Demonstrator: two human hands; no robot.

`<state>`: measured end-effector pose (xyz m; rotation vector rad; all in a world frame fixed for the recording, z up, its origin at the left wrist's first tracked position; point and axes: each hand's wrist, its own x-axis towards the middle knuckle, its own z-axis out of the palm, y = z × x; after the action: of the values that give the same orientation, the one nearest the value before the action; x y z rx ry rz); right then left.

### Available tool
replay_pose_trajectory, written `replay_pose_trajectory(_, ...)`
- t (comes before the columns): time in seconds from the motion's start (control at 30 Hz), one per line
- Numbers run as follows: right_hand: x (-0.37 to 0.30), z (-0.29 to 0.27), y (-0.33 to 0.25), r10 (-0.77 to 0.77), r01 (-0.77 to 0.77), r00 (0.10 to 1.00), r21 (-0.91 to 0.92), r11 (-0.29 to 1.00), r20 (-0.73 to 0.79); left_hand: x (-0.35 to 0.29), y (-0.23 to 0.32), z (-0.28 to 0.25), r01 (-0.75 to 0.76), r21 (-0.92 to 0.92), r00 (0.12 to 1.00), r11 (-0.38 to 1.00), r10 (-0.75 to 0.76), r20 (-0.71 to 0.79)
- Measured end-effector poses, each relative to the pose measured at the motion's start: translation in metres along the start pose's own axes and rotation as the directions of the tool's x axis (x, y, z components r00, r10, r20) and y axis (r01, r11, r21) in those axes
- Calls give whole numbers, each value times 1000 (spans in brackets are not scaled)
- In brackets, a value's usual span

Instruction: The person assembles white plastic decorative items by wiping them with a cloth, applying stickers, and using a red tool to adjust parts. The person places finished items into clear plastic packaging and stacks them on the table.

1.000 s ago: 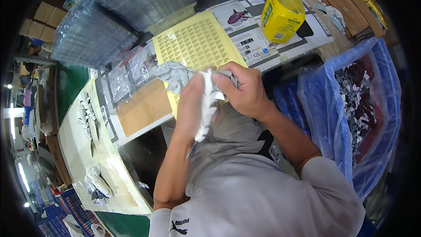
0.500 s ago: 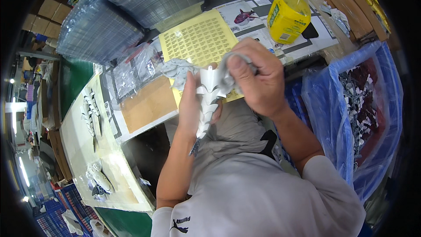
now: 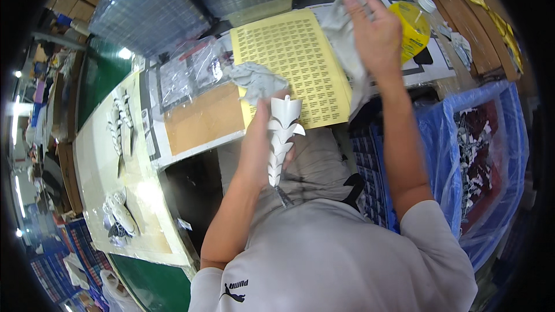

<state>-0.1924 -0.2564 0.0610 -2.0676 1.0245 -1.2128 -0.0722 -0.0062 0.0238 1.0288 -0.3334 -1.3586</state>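
Note:
My left hand (image 3: 253, 147) is closed around a white jointed plastic piece (image 3: 283, 138), made of overlapping scale-like segments that narrow to a dark grey tip pointing toward my body. Its wide end, with a small tab, points away from me. Out to the right, my right hand (image 3: 378, 37) grips a light grey cloth (image 3: 342, 32) that hangs over the edge of a yellow sheet (image 3: 289, 52) of small printed labels. Another crumpled grey cloth (image 3: 258, 80) lies just beyond my left hand, partly on that sheet.
Stacked clear plastic trays (image 3: 147, 8) stand at the back left. A yellow bottle (image 3: 417, 32) is behind my right hand. A bin lined with blue plastic (image 3: 436, 133) holds many small white and dark pieces at right. More jointed white pieces (image 3: 120, 121) lie on the left table.
My right hand has moved away from the white jointed piece, to the right and farther out, carrying the cloth. My left hand still holds the piece. The whole view has shifted slightly.

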Motion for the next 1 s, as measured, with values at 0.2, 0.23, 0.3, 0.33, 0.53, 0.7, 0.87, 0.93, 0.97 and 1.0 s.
replay_pose_trajectory(0.2, 13, 13, -1, -484, 403, 875, -602, 690, 31, -3, 2, -20, -54, -151, 998, 987, 56, 12)
replay_pose_trajectory(0.23, 3, 18, -6, -520, 402, 854, -640, 655, 5, -4, 2, -23, -58, -193, 998, 979, 55, -17)
replay_pose_trajectory(0.3, -22, 35, -19, -440, 462, 885, -391, 796, 148, -7, 3, -30, -43, -309, 998, 950, 26, -58)
replay_pose_trajectory(0.33, -38, 49, -25, -432, 474, 877, -231, 850, 210, -8, 4, -34, -21, -381, 998, 924, -4, -65)
replay_pose_trajectory(0.53, -73, 113, -39, -219, 415, 720, -156, 896, 659, -18, 8, -57, -36, -479, 992, 877, -27, -124)
replay_pose_trajectory(0.7, -74, 91, -66, -304, 269, 832, 142, 953, 464, -30, 13, -69, -74, -518, 988, 852, -10, -157)
replay_pose_trajectory(0.87, -123, 85, -95, -414, 284, 774, 321, 904, 479, -26, 10, -55, -130, -285, 953, 950, 40, -299)
replay_pose_trajectory(0.93, -131, 100, -95, -375, 198, 787, 375, 906, 490, -28, 9, -50, -134, -197, 925, 971, 51, -376)
replay_pose_trajectory(0.97, -128, 106, -93, -318, 117, 796, 384, 916, 515, -31, 10, -49, -168, -170, 932, 971, 100, -349)
replay_pose_trajectory(1.0, -127, 111, -92, -239, 18, 799, 375, 927, 552, -35, 11, -48, -187, -142, 936, 972, 133, -326)
